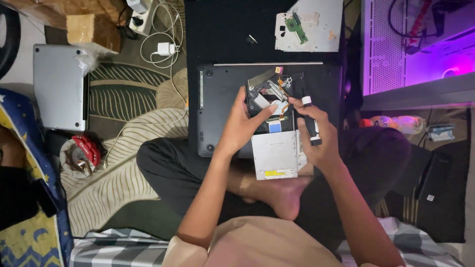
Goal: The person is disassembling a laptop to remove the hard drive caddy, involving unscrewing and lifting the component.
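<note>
Steadying an opened laptop [222, 113] on our lap, our left hand [242, 126] spreads fingers onto its exposed internals while our right hand [316, 133] pinches a black screwdriver [310, 121] upright beside the optical drive [274, 154].

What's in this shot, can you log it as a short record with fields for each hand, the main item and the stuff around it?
Setting: person seated cross-legged on a patterned rug
Main item: dark laptop lying underside up, part of its inside exposed
Left hand: fingers on the exposed parts
Right hand: grips a black screwdriver
Near the hands: silver optical drive
Behind laptop: metal plate with a green circuit board
Left side: closed grey laptop, white charger
</note>
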